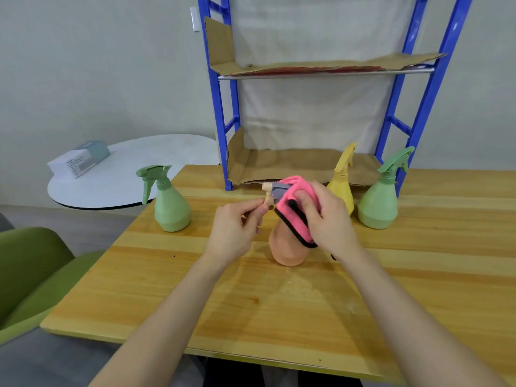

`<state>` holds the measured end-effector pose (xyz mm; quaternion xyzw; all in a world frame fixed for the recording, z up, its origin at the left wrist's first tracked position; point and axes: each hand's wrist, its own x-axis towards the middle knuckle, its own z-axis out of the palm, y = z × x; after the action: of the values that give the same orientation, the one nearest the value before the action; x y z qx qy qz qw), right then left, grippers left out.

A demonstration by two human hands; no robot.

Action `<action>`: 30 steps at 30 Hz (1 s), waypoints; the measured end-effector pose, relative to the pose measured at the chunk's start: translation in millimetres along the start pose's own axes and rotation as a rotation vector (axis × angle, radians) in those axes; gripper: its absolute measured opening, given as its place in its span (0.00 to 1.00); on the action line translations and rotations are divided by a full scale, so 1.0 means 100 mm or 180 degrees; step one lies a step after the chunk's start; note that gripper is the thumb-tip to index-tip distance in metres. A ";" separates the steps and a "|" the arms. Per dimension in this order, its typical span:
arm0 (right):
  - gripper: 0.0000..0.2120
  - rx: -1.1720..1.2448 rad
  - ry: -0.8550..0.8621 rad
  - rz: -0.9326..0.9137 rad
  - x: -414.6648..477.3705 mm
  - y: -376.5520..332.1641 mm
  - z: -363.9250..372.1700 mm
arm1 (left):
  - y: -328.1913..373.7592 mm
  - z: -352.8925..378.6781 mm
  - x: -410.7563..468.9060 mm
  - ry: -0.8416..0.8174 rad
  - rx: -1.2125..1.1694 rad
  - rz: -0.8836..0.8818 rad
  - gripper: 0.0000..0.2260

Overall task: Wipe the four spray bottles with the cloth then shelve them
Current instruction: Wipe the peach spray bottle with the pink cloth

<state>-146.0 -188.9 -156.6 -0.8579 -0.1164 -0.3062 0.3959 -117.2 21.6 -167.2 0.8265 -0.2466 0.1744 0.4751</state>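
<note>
peach spray bottle (285,251) on table (279,303) | left hand (233,229) fingers pinch its trigger | right hand (328,219) fingers press pink cloth (296,210) on it

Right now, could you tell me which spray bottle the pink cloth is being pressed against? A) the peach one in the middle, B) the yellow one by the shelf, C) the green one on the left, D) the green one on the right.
A: the right hand presses the pink cloth over the neck of the peach bottle, while the left hand pinches its trigger; the other three stand untouched on the table.
</note>
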 end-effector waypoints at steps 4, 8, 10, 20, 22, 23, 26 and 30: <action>0.09 -0.0295 -0.0237 -0.0320 0.12 -0.14 -0.10 | 0.02 0.00 0.00 0.0011 0.0017 -0.0004 0.12; 0.15 -0.0643 -0.0659 -0.0677 0.25 -0.26 -0.01 | 0.02 0.02 -0.03 0.0034 0.0094 0.0017 0.13; 0.14 -0.0355 -0.0319 -0.0484 0.13 -0.14 0.02 | 0.04 0.03 -0.02 0.0053 0.0044 0.0052 0.12; 0.17 0.1290 0.0579 0.1297 -0.27 -0.03 0.23 | 0.05 0.05 -0.02 0.0158 0.0027 -0.0161 0.10; 0.15 0.1198 0.0255 0.1290 -0.32 -0.06 0.33 | 0.04 0.06 -0.01 0.0152 0.0066 -0.0173 0.10; 0.14 0.1160 0.0195 0.1427 -0.38 -0.01 0.37 | 0.04 0.05 -0.02 0.0138 0.0081 -0.0177 0.10; 0.14 0.1365 0.0409 0.2074 -0.52 0.14 0.30 | 0.06 0.04 -0.03 0.0128 0.0088 -0.0182 0.10; 0.11 0.1585 0.1063 0.1569 -0.33 -0.04 0.14 | 0.09 0.08 -0.02 0.0136 0.0077 -0.0150 0.10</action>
<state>-167.3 -173.9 -181.3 -0.6761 0.0886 -0.2998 0.6672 -123.3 11.2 -166.3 0.8339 -0.2147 0.1836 0.4742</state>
